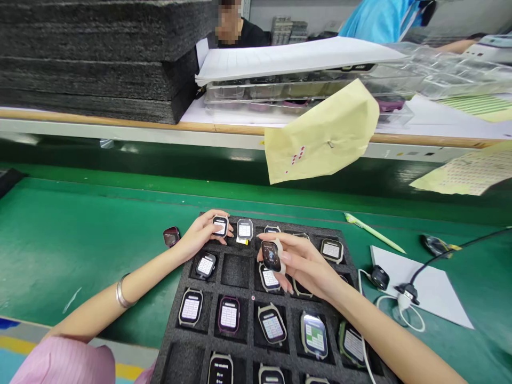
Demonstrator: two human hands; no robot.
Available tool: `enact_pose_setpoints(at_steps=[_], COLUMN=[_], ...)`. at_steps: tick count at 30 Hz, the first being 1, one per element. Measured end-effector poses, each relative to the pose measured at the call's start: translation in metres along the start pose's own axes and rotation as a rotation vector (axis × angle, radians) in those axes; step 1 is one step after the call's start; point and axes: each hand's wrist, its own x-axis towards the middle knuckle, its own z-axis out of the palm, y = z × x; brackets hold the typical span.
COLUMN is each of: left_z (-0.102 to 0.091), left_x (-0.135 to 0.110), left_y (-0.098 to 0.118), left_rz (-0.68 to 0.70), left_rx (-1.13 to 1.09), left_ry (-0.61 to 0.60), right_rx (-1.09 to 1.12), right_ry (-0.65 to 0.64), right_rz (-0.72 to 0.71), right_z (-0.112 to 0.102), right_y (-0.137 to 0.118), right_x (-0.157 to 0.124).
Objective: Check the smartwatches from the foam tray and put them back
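A black foam tray [240, 269] with square pockets lies on the green mat, and several small smartwatch bodies with lit screens sit in its pockets. My left hand [200, 233] reaches to the tray's far left corner, its fingers closed round a watch body [220, 225] there. My right hand [304, 264] hovers over the middle of the tray and pinches a dark-screened watch body [271, 256] upright between thumb and fingers. One pocket in the second row stands empty beside my right hand.
A single dark watch body [171, 236] lies on the mat left of the tray. A green pen [374, 232], white paper [424, 285], and a cabled puck [379, 277] lie to the right. Stacked black foam [100, 53], clear trays and another person sit behind the raised shelf.
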Motion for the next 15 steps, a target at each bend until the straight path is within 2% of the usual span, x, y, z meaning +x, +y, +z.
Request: enact_pose_setpoints(at_steps=[15], left_z=[0.0007], left_x=[0.0002], left_y=[0.0006], left_rz=[0.0], left_rx=[0.007], left_ry=[-0.001], right_rx=[0.014], right_ry=[-0.029], right_rz=[0.004], right_z=[-0.0054], right_y=[0.0024], right_x=[-0.0005])
